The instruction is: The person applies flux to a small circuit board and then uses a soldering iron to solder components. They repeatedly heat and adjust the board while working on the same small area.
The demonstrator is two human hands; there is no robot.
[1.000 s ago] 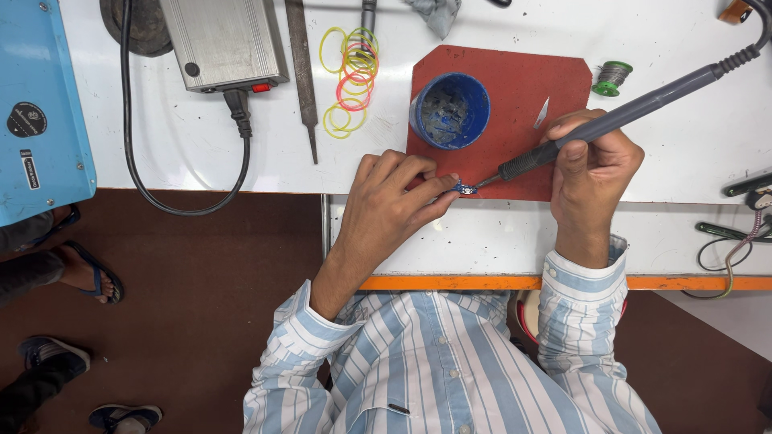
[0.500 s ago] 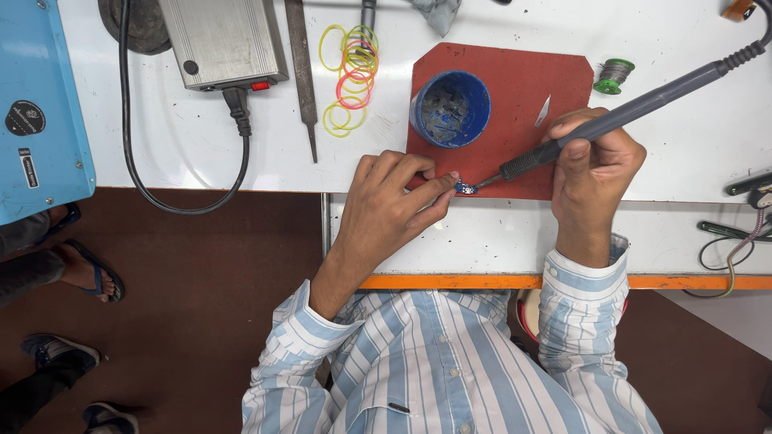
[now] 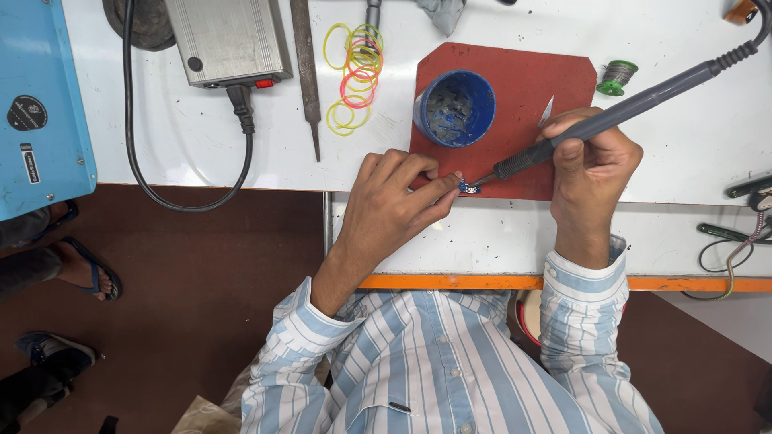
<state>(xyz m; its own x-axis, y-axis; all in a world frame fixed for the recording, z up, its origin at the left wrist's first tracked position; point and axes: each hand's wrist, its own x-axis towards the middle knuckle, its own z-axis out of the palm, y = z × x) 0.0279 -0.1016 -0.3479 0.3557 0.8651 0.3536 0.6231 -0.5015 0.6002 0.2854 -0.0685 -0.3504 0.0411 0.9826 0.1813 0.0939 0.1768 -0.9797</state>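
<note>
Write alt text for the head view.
A right hand holds a soldering iron to a tiny blue part pinched by the left hand on a red mat, beside a blue cup.

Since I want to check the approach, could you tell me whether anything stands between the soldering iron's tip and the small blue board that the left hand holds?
Nothing visible does. The soldering iron in the right hand has its tip right at the small blue board, pinched by the left hand on the red mat.

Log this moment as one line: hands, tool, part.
left hand: pinches small blue part on red mat | right hand: holds soldering iron, tip at part | blue cup: beside, untouched
</note>
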